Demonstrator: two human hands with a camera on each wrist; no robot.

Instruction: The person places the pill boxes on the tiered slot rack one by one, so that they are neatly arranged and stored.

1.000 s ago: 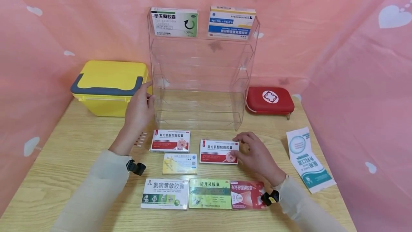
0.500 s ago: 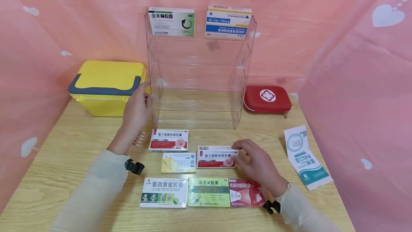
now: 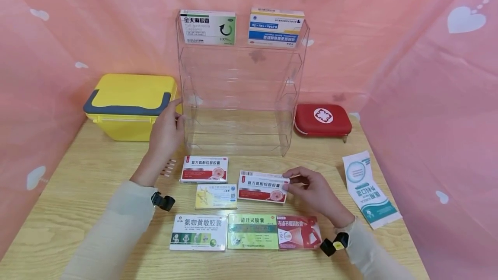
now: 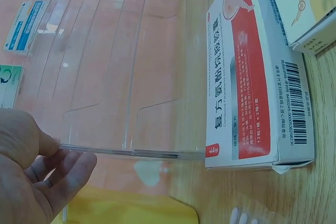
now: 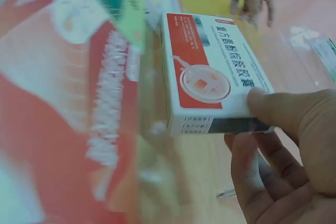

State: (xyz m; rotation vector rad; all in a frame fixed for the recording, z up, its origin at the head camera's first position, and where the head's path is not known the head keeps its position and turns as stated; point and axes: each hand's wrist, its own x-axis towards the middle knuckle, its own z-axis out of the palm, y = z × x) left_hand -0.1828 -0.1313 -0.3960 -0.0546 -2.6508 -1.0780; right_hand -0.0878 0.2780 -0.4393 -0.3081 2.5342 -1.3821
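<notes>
Our right hand (image 3: 317,191) pinches the red-and-white box (image 3: 263,186) by its near end. Our left hand (image 3: 166,131) grips the clear rack (image 3: 241,94) at its left edge.

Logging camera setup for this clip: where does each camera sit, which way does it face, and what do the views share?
Head: worn on the head, looking forward and down at the table; both forearms, left hand and right hand show.
Left wrist: low by the left hand, facing the clear acrylic rack it holds by the edge; fingers show.
Right wrist: at the right hand, facing the red-and-white box in its grip; thumb and fingers show.
Shared: head and right wrist both show that box; head and left wrist share the rack.
</notes>
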